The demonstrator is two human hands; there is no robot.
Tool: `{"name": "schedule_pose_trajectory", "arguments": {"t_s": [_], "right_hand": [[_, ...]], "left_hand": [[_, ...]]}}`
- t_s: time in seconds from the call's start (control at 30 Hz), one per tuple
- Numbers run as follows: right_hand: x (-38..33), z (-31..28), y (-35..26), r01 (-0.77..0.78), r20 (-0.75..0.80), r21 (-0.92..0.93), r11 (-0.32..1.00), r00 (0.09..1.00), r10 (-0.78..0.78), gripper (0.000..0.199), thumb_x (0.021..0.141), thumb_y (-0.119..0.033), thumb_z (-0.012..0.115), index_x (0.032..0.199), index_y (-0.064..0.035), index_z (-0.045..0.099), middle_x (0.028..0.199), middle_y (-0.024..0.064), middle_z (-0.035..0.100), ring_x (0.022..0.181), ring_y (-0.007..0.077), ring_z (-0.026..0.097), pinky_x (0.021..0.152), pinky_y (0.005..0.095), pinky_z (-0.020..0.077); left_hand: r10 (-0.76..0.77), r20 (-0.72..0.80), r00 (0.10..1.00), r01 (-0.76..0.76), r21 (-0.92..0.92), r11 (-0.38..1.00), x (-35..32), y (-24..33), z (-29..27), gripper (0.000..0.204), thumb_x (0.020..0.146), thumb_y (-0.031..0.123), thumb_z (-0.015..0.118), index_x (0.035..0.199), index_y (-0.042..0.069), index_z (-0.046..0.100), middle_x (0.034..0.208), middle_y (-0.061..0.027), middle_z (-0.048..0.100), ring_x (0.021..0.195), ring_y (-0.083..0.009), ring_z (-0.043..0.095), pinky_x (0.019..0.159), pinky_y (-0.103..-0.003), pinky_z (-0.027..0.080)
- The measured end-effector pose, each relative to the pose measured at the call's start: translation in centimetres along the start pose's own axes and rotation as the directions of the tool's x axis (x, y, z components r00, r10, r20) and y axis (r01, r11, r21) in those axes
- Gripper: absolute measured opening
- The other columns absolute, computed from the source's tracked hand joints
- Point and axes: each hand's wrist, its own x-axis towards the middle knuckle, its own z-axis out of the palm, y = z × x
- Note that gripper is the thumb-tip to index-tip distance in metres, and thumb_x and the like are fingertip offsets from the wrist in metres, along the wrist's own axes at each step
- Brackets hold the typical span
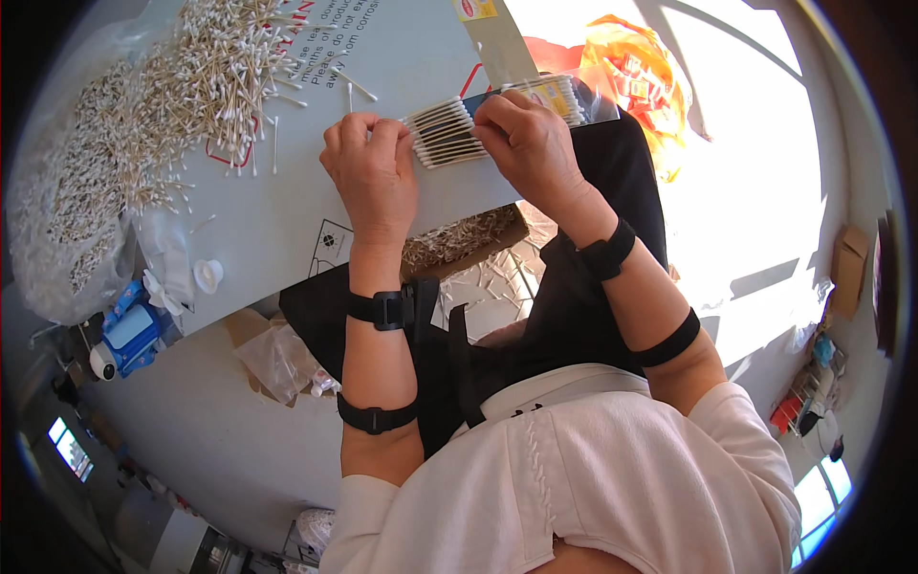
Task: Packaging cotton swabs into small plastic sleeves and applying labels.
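Note:
A flat row of cotton swabs (443,134) lies side by side at the near edge of the grey table, between my hands. My left hand (370,172) is closed, thumb and fingers pinched at the row's left tips. My right hand (529,143) is also closed, its bent fingers at the row's right ends. The fingers hide the exact grip of each hand. Just beyond my right hand lies a clear pack of swabs (555,96) with a yellow label. Beyond my left hand, a few loose swabs (359,86) lie scattered.
A large heap of loose swabs (210,86) spills from a clear plastic bag (48,258) on the left of the table (277,230). Below the table edge stands a carton of swabs (469,239). An orange bag (636,77) sits beyond the table at right.

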Motion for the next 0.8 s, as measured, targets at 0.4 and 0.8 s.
{"name": "schedule_pose_trajectory", "arguments": {"t_s": [0.4, 0.8], "right_hand": [[1.0, 1.3, -0.1, -0.032, 0.066, -0.072, 0.997, 0.997, 0.037, 0.005, 0.083, -0.012, 0.067, 0.085, -0.0073, 0.064, 0.081, 0.0075, 0.061, 0.076, 0.0327, 0.062, 0.069, 0.0421, 0.047], [1.1, 1.0, -0.1, -0.054, 0.01, -0.007, 0.999, 0.998, 0.054, 0.007, 0.081, -0.009, 0.068, 0.084, -0.0048, 0.064, 0.081, 0.0117, 0.063, 0.071, 0.0338, 0.063, 0.065, 0.0416, 0.0492]], "left_hand": [[0.015, 0.159, 0.987, -0.02, 0.027, 0.999, 1.6, 0.0, 0.6, 0.016, 0.07, 0.006, 0.077, 0.081, 0.012, 0.067, 0.083, -0.0001, 0.058, 0.09, -0.0243, 0.055, 0.08, -0.039, 0.042], [-0.032, 0.111, 0.993, 0.031, 0.009, 0.999, 2.0, -0.3, 1.0, 0.014, 0.072, 0.007, 0.075, 0.081, 0.01, 0.066, 0.084, -0.0029, 0.059, 0.091, -0.0265, 0.054, 0.08, -0.041, 0.042]]}}
